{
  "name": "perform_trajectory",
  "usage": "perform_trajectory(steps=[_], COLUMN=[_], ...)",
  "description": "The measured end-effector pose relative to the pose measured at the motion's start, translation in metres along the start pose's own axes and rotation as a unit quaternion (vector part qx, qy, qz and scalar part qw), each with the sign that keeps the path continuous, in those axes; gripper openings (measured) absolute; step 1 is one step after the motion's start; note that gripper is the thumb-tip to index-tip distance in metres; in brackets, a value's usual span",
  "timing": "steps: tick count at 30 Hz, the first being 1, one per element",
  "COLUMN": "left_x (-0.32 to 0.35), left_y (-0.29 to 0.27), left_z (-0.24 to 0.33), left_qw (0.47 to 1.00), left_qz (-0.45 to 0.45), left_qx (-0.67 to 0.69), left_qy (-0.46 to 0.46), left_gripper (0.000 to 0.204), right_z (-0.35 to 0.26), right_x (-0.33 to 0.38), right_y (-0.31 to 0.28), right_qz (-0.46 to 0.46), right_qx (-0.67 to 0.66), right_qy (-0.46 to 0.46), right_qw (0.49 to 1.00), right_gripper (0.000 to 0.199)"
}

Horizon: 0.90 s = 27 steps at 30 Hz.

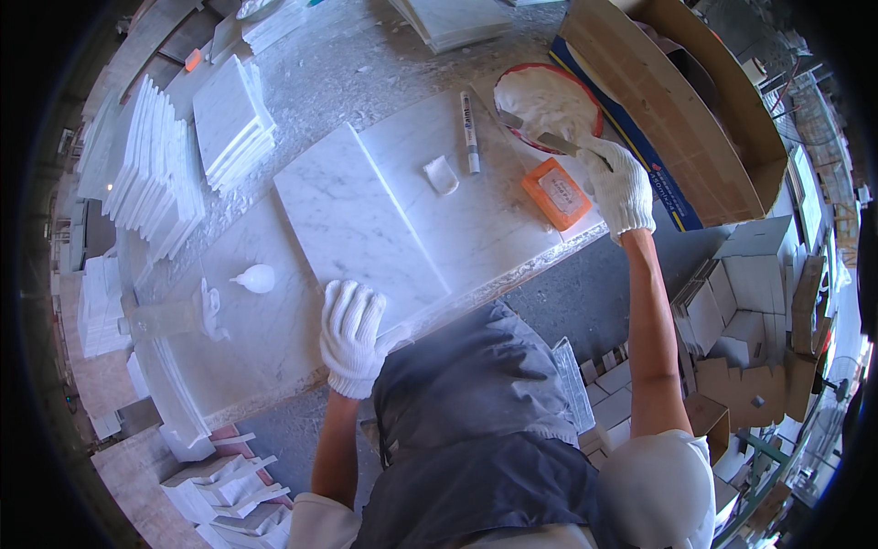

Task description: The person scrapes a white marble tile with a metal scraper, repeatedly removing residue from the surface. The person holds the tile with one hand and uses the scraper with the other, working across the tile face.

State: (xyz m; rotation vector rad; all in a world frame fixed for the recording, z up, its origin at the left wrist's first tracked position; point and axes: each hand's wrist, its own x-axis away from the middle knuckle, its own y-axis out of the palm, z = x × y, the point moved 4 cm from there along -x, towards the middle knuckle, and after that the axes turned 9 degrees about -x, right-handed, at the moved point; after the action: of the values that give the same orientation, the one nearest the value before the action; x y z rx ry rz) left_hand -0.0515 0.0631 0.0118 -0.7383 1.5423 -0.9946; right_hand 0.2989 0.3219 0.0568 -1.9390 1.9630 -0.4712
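Note:
My left hand, in a white knitted glove, rests on the near left corner of a grey-veined white marble tile. Its fingers lie along the tile, with the thumb apart near the front edge. At the right, my gloved right hand is closed around a putty knife. The knife's metal blade points left over the near rim of a red-rimmed bowl of white paste; its handle is mostly hidden by the glove. Another small metal blade shows at the bowl's left side.
Beside the right hand lies an orange box; a marker and a white scrap are left of it. A squeeze bulb lies farther left. Tile stacks stand at the back left. A cardboard box flanks the bowl.

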Motion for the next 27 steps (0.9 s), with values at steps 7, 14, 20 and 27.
perform_trajectory(steps=[7,14,20,27], left_x=[0.002,0.003,0.003,0.001], left_y=[0.004,0.003,0.001,0.005], left_z=[0.0,0.001,0.002,0.001], left_qw=[1.0,1.0,1.0,0.999], left_qz=[0.003,0.01,0.015,0.018], left_qx=[0.015,0.012,0.009,0.015], left_qy=[-0.011,-0.011,-0.015,-0.023], left_gripper=[0.065,0.062,0.061,0.059], right_z=[0.002,0.003,0.009,0.016], right_x=[-0.006,-0.009,-0.011,-0.01], right_y=[0.006,0.008,0.009,0.007], right_qz=[-0.01,-0.016,-0.009,0.035], right_qx=[-0.022,-0.07,-0.118,-0.12], right_qy=[0.023,0.082,0.098,0.095], right_qw=[0.999,0.994,0.988,0.988], right_gripper=[0.027,0.028,0.029,0.027])
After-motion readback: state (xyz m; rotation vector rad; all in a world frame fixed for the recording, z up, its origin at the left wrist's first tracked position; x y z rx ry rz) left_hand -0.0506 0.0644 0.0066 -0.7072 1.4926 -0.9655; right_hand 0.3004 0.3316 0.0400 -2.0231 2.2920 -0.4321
